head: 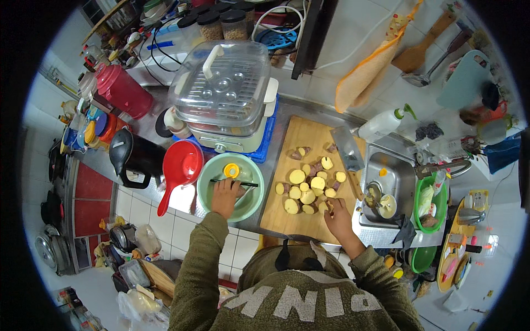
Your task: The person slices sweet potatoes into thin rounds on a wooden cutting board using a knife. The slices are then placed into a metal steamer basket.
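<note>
My left hand (pixel 225 197) reaches over the rim into a pale green basin (pixel 201 202), its fingers at a brownish piece partly hidden beneath them. A dark stick, a light utensil and a yellow ring-shaped item (pixel 231 170) also lie in this basin. My right hand (pixel 338 217) touches a cut piece at the lower right of a pile of cut, yellow-fleshed sweet potatoes (pixel 307 197). Whether its fingers grip that piece is unclear. The pile rests on a wooden cutting board (pixel 273 219). A cleaver (pixel 348 149) lies along the board's right side, its wooden handle towards me.
Left of the basin are a red ladle (pixel 182 163) and a black kettle (pixel 140 155). A lidded electric steamer (pixel 223 91) stands behind it. Right of the board is a steel sink (pixel 389 161) with small bowls, then a green basket (pixel 445 202).
</note>
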### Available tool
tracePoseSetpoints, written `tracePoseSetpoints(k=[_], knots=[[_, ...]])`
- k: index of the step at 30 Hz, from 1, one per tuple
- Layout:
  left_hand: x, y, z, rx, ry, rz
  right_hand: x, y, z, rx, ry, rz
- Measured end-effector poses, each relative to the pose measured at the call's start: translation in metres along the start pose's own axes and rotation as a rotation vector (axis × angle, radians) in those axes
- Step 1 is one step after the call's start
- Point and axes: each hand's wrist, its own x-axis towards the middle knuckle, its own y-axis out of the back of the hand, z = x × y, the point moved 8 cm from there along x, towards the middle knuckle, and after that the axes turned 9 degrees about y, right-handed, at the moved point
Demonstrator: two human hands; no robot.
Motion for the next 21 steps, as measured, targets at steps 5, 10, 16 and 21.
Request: tracePoseSetpoints(k=[5, 10, 16, 21], knots=[[-0.008, 0.029, -0.013, -0.245, -0.044, -0.083, -0.026, 0.002, 0.013, 0.118, -0.022, 0.04], [-0.003, 0.056, -0.037, -0.433, 0.101, -0.081, -0.034, -0.018, 0.022, 0.161, -0.077, 0.015], [-0.006, 0.066, -0.04, -0.711, 0.233, 0.047, -0.026, -0.018, 0.004, 0.244, -0.024, 0.049], [-0.024, 0.046, -0.051, -1.42, 0.538, -0.01, -0.024, -0.03, -0.016, 0.362, -0.017, -0.033]])
